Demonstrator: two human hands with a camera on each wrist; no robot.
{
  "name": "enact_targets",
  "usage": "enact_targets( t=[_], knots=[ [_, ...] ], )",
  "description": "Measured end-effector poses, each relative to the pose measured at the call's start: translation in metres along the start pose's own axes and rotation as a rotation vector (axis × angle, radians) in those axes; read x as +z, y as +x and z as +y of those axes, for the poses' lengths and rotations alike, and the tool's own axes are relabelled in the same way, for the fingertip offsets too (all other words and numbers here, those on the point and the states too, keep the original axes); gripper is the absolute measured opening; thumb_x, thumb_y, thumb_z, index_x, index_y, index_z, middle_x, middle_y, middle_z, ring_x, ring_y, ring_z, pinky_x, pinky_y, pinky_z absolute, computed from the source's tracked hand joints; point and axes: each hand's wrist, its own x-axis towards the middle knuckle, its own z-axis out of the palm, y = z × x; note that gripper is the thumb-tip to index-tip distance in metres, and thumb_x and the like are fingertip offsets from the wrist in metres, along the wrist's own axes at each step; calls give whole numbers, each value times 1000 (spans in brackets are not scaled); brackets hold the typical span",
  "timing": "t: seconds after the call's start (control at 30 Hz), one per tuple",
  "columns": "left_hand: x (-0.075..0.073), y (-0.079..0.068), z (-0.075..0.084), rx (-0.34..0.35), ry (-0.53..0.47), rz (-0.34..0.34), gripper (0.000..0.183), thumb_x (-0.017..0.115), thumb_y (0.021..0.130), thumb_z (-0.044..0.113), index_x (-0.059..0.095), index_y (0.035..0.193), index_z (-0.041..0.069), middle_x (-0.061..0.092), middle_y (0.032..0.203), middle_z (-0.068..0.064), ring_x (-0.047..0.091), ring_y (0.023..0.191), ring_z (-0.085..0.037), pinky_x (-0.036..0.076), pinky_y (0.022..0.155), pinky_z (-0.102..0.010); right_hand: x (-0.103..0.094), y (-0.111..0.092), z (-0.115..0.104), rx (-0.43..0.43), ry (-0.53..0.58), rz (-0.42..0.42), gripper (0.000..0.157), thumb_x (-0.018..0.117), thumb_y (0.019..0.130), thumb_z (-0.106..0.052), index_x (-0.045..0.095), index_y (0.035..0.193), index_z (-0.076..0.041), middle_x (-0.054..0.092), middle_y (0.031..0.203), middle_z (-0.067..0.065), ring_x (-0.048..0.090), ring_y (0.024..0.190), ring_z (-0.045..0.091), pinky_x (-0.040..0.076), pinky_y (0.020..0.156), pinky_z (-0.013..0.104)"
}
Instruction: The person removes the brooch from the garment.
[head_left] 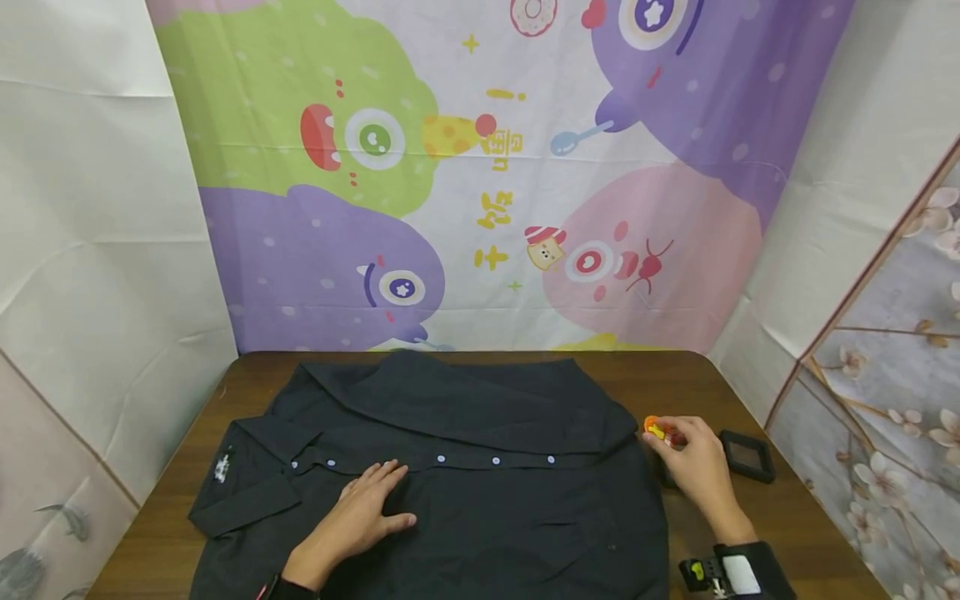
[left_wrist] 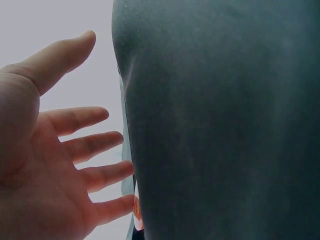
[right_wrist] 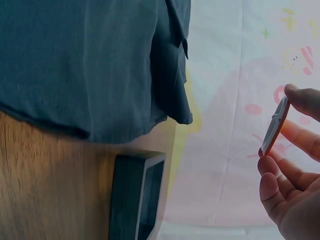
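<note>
A black button-up shirt (head_left: 480,517) lies spread over the wooden table, its row of pale buttons running across it. My left hand (head_left: 360,512) is over the shirt just below the button row, fingers straight and spread; the left wrist view shows its palm (left_wrist: 45,185) beside the dark cloth (left_wrist: 215,125). To the right of the shirt, my right hand (head_left: 693,462) pinches a round orange-and-yellow pin badge (head_left: 654,428) between thumb and fingers. Seen nearly edge-on in the right wrist view, the badge (right_wrist: 275,126) has its silvery back and pin showing.
A black box with a square opening (head_left: 763,472) sits on the table (head_left: 693,379) right of my right hand. A cartoon-printed cloth (head_left: 480,317) hangs behind the table's far edge. Pale sheets (head_left: 97,208) hang at both sides.
</note>
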Motion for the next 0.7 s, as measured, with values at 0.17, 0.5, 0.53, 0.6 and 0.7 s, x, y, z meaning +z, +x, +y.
enact_targets(
  t=[0.17,0.5,0.53,0.6,0.7],
  knots=[
    [1,0,0,-4,-2,0,69,71,77,40,48,133,6,42,142,-20,30,132,-43,23,101,-69,-6,-1,6,34,-4,-3,32,77,73,-16,68,97,2,62,96,24,62,76,33,49,63,50],
    [2,-1,-1,4,-14,16,68,71,77,39,48,132,6,43,141,-21,30,131,-43,23,101,-70,-18,0,17,67,-26,0,34,76,75,-19,68,99,3,61,98,26,59,77,34,47,63,50],
    [2,-1,-1,4,-14,17,68,71,77,39,49,132,6,43,141,-21,30,131,-43,23,101,-70,-19,0,18,68,-33,0,34,76,75,-19,68,99,3,61,98,26,59,77,34,47,62,50],
    [2,-1,-1,2,-12,17,68,71,77,39,49,132,6,43,141,-21,31,131,-43,23,101,-70,-20,-1,22,74,-41,1,34,76,75,-19,68,99,3,61,97,26,59,77,33,46,62,49],
    [1,-1,-1,-1,-8,16,68,71,77,40,49,132,6,43,141,-21,31,131,-43,23,101,-70,-20,-3,27,92,-53,-6,34,76,75,-20,68,100,2,61,98,26,59,77,33,46,61,47]
  ],
)
